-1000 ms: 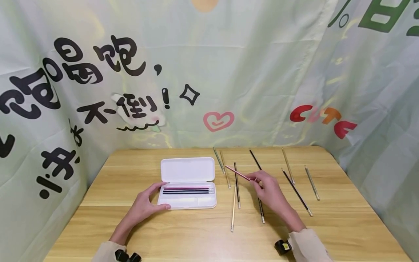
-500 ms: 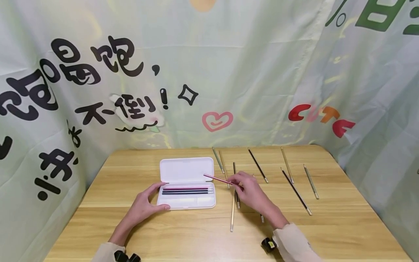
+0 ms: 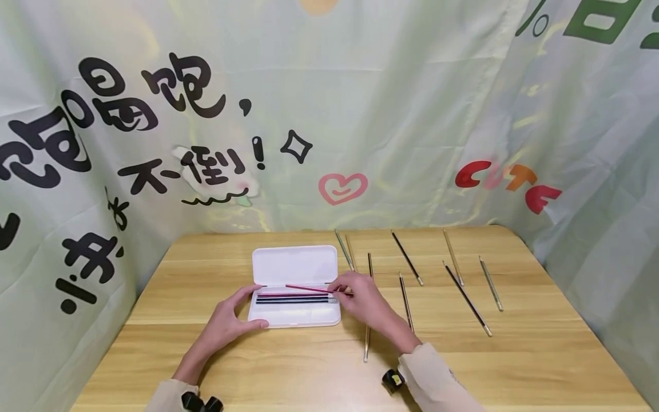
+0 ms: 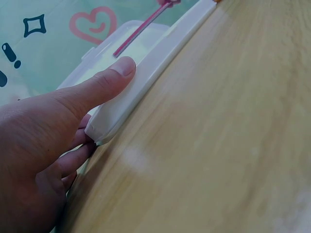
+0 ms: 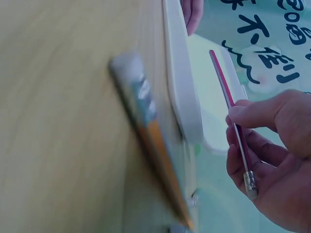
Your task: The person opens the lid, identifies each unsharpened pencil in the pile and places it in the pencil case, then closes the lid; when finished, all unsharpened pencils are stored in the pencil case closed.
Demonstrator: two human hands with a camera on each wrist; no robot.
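An open white pencil case (image 3: 294, 319) lies on the wooden table (image 3: 540, 355), with a pink and a black pencil (image 3: 293, 298) in its tray. My left hand (image 3: 230, 316) grips the case's left end, thumb on the front wall (image 4: 146, 77), fingers round the corner. My right hand (image 3: 360, 297) pinches a pink pencil (image 3: 309, 288) near its eraser end and holds it over the tray, tip pointing left. In the right wrist view the pink pencil (image 5: 228, 99) hangs above the case (image 5: 182, 73).
Several loose pencils lie on the table to the right of the case: a gold one (image 3: 366, 337) near the front, black ones (image 3: 407, 257) (image 3: 465, 297), others (image 3: 490, 284) further right. Printed cloth walls (image 3: 360, 114) close in the back and sides.
My right hand has carried the pink pencil leftward from over the loose pencils to above the case's tray. My left hand has stayed on the case.
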